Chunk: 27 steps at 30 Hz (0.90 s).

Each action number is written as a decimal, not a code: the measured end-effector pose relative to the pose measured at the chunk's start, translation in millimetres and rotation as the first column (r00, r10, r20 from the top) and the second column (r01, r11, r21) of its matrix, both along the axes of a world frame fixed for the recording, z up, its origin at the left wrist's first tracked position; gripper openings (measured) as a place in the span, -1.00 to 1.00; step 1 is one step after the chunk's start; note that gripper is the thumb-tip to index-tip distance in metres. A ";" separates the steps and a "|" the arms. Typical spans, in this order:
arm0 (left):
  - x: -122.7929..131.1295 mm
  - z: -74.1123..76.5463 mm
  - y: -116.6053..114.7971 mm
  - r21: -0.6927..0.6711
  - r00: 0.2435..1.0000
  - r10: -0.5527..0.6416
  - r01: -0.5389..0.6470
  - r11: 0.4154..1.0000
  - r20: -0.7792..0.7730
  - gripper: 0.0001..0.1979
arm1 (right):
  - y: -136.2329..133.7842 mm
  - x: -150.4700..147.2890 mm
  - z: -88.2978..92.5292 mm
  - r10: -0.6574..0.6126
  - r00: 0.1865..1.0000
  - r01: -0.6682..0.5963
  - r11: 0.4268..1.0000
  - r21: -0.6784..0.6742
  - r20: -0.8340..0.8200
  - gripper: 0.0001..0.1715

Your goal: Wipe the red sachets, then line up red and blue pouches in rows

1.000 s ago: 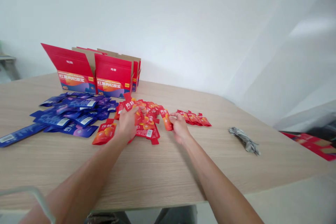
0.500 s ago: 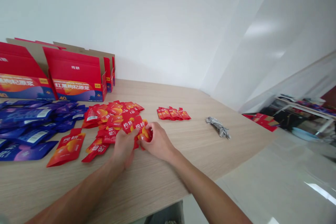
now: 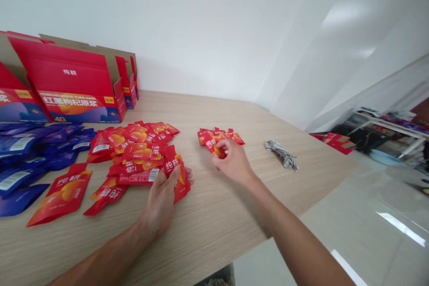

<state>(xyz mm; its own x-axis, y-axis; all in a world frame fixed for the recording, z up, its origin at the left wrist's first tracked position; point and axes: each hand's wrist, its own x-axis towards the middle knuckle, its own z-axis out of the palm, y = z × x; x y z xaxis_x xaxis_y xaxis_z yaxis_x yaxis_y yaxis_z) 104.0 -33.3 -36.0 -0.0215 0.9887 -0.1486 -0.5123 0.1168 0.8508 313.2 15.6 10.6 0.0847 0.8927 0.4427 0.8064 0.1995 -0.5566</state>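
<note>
My left hand [image 3: 166, 194] is closed on a red pouch [image 3: 177, 183] with orange fruit print, its thumb across the front, beside the heap's right edge. Farther right, my right hand [image 3: 233, 161] pinches another red pouch [image 3: 212, 144] between thumb and fingers. That pouch is just in front of a short row of red pouches [image 3: 236, 137] lying on the table; whether it touches them I cannot tell. Left of my left hand spreads a loose heap of red pouches [image 3: 139, 152]. One single red pouch [image 3: 63, 190] lies nearer the front left.
Blue pouches [image 3: 23, 161] are piled at the left. Behind them stand open red cartons [image 3: 78, 85] against the wall. A crumpled grey strip [image 3: 281, 154] lies on the wooden table [image 3: 208, 228] at the right. Beneath the front edge is a dark bin [image 3: 223, 275].
My hands have parted. The right hand has carried a red pouch rightward to the short row, while the left keeps hold of one by the heap. The view has shifted slightly right.
</note>
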 end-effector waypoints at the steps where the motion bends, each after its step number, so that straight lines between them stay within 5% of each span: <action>1: 0.7 -2.2 1.4 -0.008 1.000 -0.001 0.001 1.000 -0.005 -0.51 | 16.4 18.7 8.6 -0.078 0.996 0.079 0.997 -0.025 0.046 -0.80; 4: 2.1 -5.3 3.9 -0.002 0.999 -0.033 0.033 0.999 -0.022 -0.48 | 70.1 69.9 29.6 -0.281 0.916 0.330 0.934 -0.138 0.287 -0.75; 10: 0.2 -3.2 2.5 0.017 0.989 -0.116 0.118 0.993 -0.090 -0.46 | 140.5 102.3 22.9 -0.278 0.839 0.431 0.864 -0.261 0.467 -0.64; 16: -1.4 -3.2 2.4 0.031 0.985 -0.145 0.148 0.988 -0.098 -0.43 | 157.9 97.4 5.8 -0.269 0.812 0.475 0.820 -0.319 0.517 -0.51; 27: -1.2 -1.6 0.4 0.067 0.980 -0.148 0.158 0.985 -0.136 -0.43 | 157.2 87.0 5.2 -0.267 0.810 0.502 0.777 -0.380 0.523 -0.39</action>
